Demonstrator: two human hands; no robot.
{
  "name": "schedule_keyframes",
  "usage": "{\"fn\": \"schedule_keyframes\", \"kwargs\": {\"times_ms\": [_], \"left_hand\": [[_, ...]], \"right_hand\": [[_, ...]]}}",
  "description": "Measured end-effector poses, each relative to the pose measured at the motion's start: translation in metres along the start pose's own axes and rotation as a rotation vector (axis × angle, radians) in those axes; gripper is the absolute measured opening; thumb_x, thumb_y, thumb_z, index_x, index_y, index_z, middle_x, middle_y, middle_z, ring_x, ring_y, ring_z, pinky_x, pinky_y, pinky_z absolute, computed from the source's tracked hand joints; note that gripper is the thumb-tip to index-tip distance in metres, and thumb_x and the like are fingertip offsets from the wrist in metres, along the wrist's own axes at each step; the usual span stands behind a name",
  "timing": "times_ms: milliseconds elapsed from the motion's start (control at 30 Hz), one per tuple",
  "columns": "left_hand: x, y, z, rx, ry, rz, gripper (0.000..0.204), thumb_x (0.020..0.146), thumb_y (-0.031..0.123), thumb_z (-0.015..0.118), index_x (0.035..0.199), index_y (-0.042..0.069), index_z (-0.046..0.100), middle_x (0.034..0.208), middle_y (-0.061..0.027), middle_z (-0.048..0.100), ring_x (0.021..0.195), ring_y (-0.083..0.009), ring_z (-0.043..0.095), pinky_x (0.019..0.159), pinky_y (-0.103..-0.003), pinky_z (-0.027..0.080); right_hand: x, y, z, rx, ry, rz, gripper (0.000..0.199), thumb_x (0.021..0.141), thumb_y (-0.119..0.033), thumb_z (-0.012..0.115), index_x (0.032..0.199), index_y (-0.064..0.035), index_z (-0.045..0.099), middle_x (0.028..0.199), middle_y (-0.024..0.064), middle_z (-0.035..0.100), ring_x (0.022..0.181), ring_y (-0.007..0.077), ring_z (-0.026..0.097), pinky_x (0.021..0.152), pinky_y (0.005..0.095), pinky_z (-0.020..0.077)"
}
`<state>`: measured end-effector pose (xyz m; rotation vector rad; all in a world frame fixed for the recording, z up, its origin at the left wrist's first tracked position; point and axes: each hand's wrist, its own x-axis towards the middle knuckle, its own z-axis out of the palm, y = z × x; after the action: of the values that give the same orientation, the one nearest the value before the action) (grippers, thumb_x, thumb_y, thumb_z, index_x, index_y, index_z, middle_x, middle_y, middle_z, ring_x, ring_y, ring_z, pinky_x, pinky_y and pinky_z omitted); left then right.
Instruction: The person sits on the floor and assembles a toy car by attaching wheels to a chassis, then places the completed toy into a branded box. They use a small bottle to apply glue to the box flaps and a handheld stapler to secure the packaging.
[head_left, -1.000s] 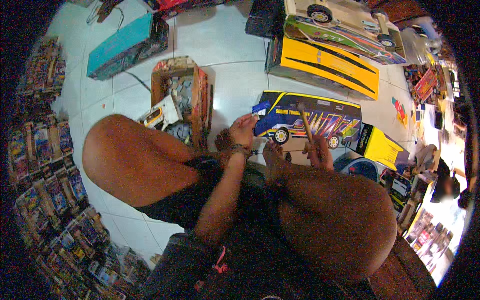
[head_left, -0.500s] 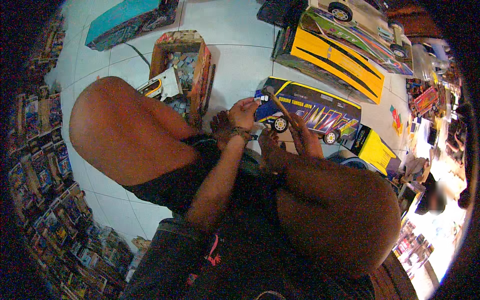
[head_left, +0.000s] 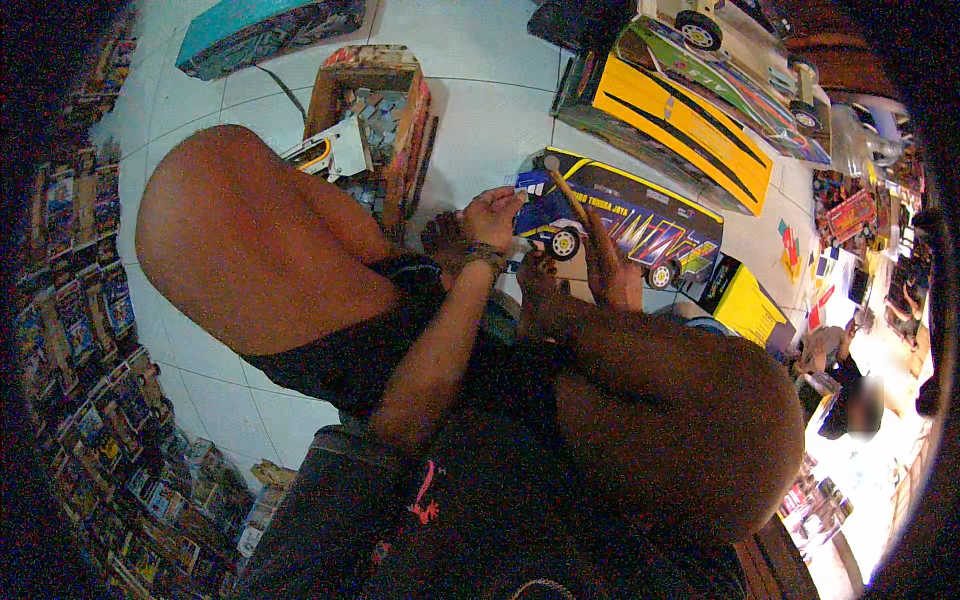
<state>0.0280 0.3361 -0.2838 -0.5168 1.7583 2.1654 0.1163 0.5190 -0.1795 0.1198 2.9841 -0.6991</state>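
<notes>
A blue and yellow toy bus (head_left: 650, 215) with bright stripes and white-hubbed wheels stands in front of my feet. At its left end is my left hand (head_left: 490, 216), thumb and fingers pinched together; whatever they hold is too small to make out. My right hand (head_left: 612, 268) is beside the bus, closed around a wooden-handled tool (head_left: 572, 193). The tool's small grey rounded head lies over the bus's upper left part, and its exact kind is unclear. My bare foot (head_left: 537, 275) is close to the bus's front wheel.
Left of the bus is a worn wooden box (head_left: 415, 100) of small grey pieces, with a white toy part (head_left: 345, 148) across it. A teal box-shaped body (head_left: 270, 35), a yellow toy bus (head_left: 680, 125) and a yellow-black piece (head_left: 750, 303) lie around. A person (head_left: 855, 405) is at right.
The view has shifted slightly. My left hand stays by the bus's left end, and the tool in my right hand stands a little more upright. A whitish scrap beneath my left hand no longer shows.
</notes>
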Motion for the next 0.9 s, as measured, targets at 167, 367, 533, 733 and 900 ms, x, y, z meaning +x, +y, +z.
{"fn": "schedule_keyframes", "kwargs": {"times_ms": [167,367,533,733,900], "left_hand": [[-0.003,0.012,0.002,0.042,0.044,-0.157,0.03,0.079,0.013,0.079,0.103,0.0,0.068,0.097,-0.0111,0.072,0.086,-0.0183,0.068,0.08,-0.032,0.056],[-0.001,0.013,0.003,0.006,0.072,-0.212,0.031,0.078,0.009,0.079,0.104,-0.002,0.066,0.097,-0.0137,0.072,0.086,-0.0184,0.068,0.076,-0.03,0.056],[-0.003,0.019,0.003,-0.043,0.046,-0.239,0.033,0.078,0.013,0.08,0.104,-0.002,0.067,0.098,-0.0131,0.072,0.085,-0.0186,0.068,0.075,-0.03,0.056],[-0.005,0.023,0.003,0.107,0.007,-0.157,0.032,0.083,0.021,0.076,0.107,0.001,0.069,0.099,-0.0092,0.072,0.089,-0.0193,0.067,0.082,-0.032,0.054],[-0.002,0.022,-0.002,-0.017,-0.046,-0.211,0.037,0.082,0.024,0.076,0.108,0.0,0.068,0.1,-0.0105,0.072,0.09,-0.0199,0.067,0.083,-0.032,0.054]], "right_hand": [[-0.001,-0.008,-0.003,-0.067,0.132,-0.086,0.05,0.094,-0.014,0.058,0.142,-0.0215,0.046,0.115,0.0212,0.066,0.105,0.0425,0.063,0.084,0.0499,0.0499],[-0.01,-0.002,0.002,-0.108,0.033,-0.051,0.053,0.094,-0.014,0.058,0.144,-0.0224,0.044,0.113,0.0217,0.066,0.101,0.0415,0.064,0.082,0.05,0.0504],[-0.012,0.004,0.005,-0.051,-0.098,0.063,0.055,0.094,-0.016,0.059,0.146,-0.0232,0.041,0.111,0.0224,0.066,0.091,0.0398,0.067,0.075,0.0486,0.0517],[-0.012,-0.002,0.005,-0.007,0.028,-0.016,0.055,0.094,-0.013,0.058,0.146,-0.0233,0.042,0.109,0.0216,0.067,0.089,0.0374,0.067,0.072,0.0469,0.052],[-0.013,0.005,0.003,0.014,-0.055,0.015,0.055,0.093,-0.009,0.056,0.145,-0.0222,0.044,0.109,0.0213,0.066,0.092,0.0382,0.066,0.074,0.0461,0.0519]]}}
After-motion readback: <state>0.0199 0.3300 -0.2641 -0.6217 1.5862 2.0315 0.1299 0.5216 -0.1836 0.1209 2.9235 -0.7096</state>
